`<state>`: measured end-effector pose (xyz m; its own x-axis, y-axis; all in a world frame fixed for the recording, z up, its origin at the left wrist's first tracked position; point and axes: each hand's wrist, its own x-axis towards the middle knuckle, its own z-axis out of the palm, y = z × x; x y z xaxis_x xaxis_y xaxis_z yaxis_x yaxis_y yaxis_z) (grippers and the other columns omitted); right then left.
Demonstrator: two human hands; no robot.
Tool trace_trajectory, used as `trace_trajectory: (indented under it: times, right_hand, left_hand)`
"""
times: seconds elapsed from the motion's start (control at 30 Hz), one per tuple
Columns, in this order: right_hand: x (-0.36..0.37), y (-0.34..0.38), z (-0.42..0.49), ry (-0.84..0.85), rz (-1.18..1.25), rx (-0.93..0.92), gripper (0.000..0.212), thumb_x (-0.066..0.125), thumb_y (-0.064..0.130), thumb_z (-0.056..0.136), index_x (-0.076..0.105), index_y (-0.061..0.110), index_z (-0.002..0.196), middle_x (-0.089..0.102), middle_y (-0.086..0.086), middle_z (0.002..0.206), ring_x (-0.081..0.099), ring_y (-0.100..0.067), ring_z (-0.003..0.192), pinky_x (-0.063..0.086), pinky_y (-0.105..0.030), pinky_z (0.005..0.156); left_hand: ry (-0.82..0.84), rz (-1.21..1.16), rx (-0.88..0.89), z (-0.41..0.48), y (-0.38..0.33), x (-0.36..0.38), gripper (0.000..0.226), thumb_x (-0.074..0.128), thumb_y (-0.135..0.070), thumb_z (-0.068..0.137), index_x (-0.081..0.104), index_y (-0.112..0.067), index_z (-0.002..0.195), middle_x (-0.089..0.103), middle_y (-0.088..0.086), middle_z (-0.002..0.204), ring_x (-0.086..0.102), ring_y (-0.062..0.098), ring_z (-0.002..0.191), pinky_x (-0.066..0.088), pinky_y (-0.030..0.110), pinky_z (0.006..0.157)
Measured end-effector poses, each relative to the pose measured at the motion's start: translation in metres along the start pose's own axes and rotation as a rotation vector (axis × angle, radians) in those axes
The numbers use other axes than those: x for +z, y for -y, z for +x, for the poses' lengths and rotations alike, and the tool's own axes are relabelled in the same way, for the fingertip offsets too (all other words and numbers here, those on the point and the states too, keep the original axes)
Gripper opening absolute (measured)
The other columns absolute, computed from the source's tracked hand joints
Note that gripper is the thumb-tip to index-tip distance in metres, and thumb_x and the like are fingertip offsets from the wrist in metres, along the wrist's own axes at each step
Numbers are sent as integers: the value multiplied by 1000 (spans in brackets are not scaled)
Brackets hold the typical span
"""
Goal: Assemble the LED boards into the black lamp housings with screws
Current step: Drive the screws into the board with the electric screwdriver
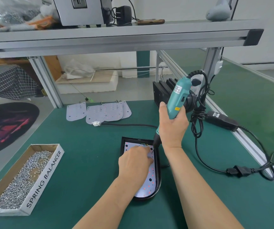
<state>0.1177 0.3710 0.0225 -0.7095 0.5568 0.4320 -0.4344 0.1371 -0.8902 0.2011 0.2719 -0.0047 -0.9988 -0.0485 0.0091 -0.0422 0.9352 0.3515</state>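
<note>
The left hand [133, 161] hides the LED board's [147, 187] middle — whatever meets the driver's [177, 100] tip is too small to tell.

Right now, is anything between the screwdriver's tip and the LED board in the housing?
Nothing visible blocks it. The screwdriver tip is down at the LED board's far right corner; fingers of the left hand sit beside it.

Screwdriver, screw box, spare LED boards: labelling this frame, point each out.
Screwdriver [180, 95], head view, teal body.
Screw box [45, 177], head view, printed side wall.
Spare LED boards [100, 113], head view, middle board's face.
</note>
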Motion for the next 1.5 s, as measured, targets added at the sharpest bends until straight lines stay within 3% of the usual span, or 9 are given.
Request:
trace_trajectory:
  times: [0.17,0.4,0.53,0.73,1.2,1.3,1.4,1.5]
  right_hand:
    - [2,0,1,4,-5,2,26,70,35,85,49,24,75,51,13,57,51,-1,53,37,-8,53]
    - [4,0,-1,50,-41,-36,29,69,39,84,47,23,74,50,13,56,48,-9,51,44,-24,54]
    - [6,3,-5,83,-59,-88,30,69,40,85,48,21,76,51,8,58,49,-11,50,47,-32,53]
    - [5,2,-6,93,-54,-68,29,71,36,86,50,16,79,53,7,60,52,-15,52,51,-42,56]
    - [6,0,-9,80,-68,-20,27,67,40,82,44,29,72,50,12,57,49,-6,51,42,-21,53]
    - [7,1,-10,103,-81,-21,28,67,41,81,44,30,72,51,13,56,50,-7,51,43,-23,54]
    - [2,7,-13,142,-25,-66,28,69,43,82,49,26,75,56,17,60,52,-6,53,41,-16,55]
    - [-5,21,-10,114,91,-103,27,70,42,84,59,17,83,61,5,66,58,-16,57,49,-27,58]
  left_hand:
    - [7,2,-2,0,0,1,26,53,-34,96,64,-30,119,47,-5,87,45,24,78,34,29,66]
    - [-12,-14,6,1,2,3,31,52,-34,95,64,-32,123,57,-2,96,49,25,80,36,29,67]
    - [-15,-9,9,2,2,4,32,52,-35,96,63,-31,126,65,2,112,61,27,94,36,29,69]
    - [-20,-10,19,2,2,5,31,52,-35,97,63,-33,126,66,1,114,59,26,91,35,28,69]
    - [-17,46,53,2,0,4,34,51,-32,100,60,-31,132,66,4,115,63,29,101,36,27,70]
    - [0,21,49,0,-1,0,29,52,-31,99,62,-32,126,67,2,109,62,27,98,36,27,69]
    - [21,12,38,-2,-1,-3,29,52,-30,98,63,-32,124,67,2,111,63,28,100,37,28,70]
    - [74,19,19,0,-2,-7,19,55,-28,96,66,-24,111,67,2,103,61,28,93,39,28,70]
